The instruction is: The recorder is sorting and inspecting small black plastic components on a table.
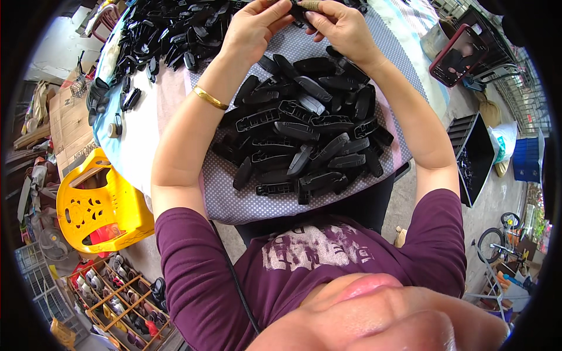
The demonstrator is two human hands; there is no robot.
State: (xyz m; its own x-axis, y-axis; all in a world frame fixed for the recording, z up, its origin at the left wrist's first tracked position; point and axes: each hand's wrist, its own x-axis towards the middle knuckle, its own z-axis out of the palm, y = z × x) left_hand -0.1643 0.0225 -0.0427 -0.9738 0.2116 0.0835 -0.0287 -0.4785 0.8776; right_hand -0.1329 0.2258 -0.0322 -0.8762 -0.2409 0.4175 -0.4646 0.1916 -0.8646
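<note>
My left hand (253, 26) and my right hand (338, 24) meet at the top of the view, both pinching one small black plastic part (300, 11) between their fingertips. A taped fingertip shows on my right hand. A gold bangle (209, 98) circles my left wrist. Below my hands, a heap of black oblong plastic parts (307, 131) lies on a dotted cloth (234, 199) near the table's front edge. A second, larger heap of black parts (170, 32) spreads over the table to the upper left.
A yellow plastic stool (99, 205) stands on the floor at the left, beside flattened cardboard (70, 126). A wooden rack of small items (117, 304) sits lower left. A phone (458, 55) lies upper right; a dark tray (477, 155) stands at the right.
</note>
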